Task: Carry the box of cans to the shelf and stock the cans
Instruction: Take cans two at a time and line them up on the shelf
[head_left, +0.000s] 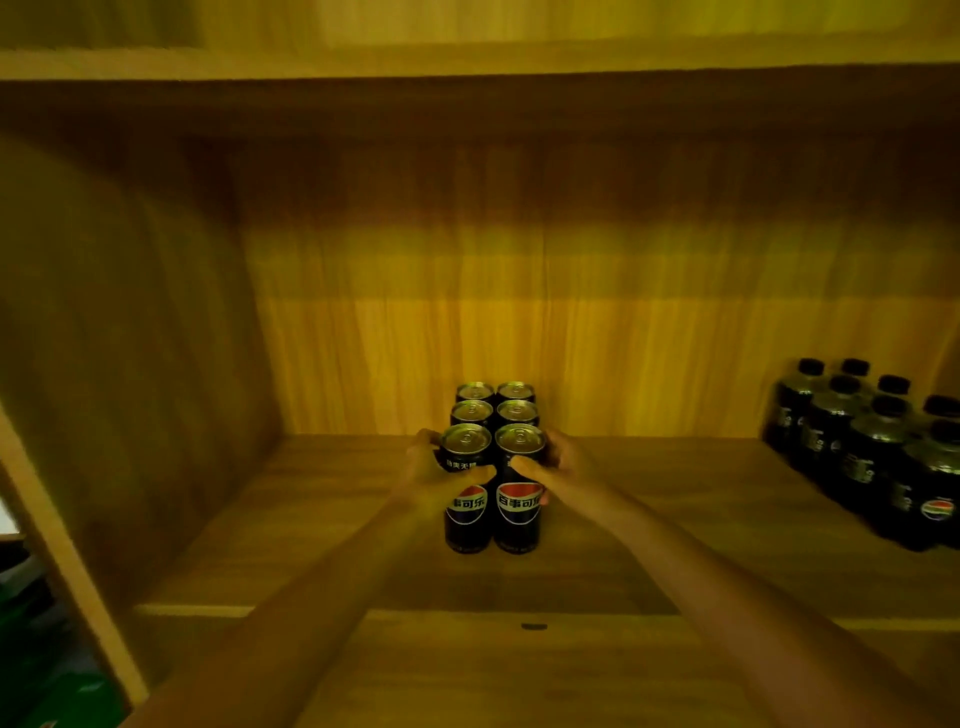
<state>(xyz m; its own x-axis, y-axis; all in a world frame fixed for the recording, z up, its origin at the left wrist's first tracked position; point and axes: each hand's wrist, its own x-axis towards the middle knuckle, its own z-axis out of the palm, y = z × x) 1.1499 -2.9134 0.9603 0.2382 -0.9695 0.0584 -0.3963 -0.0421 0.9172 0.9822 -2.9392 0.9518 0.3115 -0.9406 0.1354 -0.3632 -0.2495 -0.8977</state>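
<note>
Black cans (491, 467) half-hidden by hands (558, 470).

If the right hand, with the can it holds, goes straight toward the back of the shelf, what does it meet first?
Most likely the can directly behind: the right hand grips the front right can, and that next can stands close behind it, well before the back wall.

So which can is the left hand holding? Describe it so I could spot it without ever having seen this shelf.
Start at the wooden shelf and find the block of dark cans in two columns near its middle, well left of the bottles. The left-hand can stands in the front row, left column, gripped near its top by the left hand. Unlike its neighbour on the right, its red-and-blue logo is partly turned away.
</note>
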